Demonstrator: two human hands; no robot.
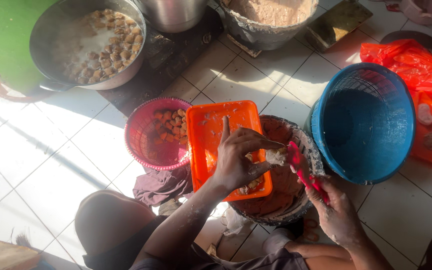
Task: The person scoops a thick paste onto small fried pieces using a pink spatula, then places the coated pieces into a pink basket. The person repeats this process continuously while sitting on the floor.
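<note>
White tiled floor [36,165], sunlit, carrying basins. Left hand [238,157] pinches a pale dough lump [276,157] above the orange tray [211,125]; right hand [333,212] grips a red spoon [303,170] touching it. Blue basket [371,120] and pink basket [146,135] stand beside.

Harsh sunlight glares off the tiled floor [51,150], casting hard, sharp-edged shadows.

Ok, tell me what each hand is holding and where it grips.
The left hand pinches a pale lump of dough at its fingertips. The right hand grips a red spoon by its handle end, its tip against the dough.
</note>
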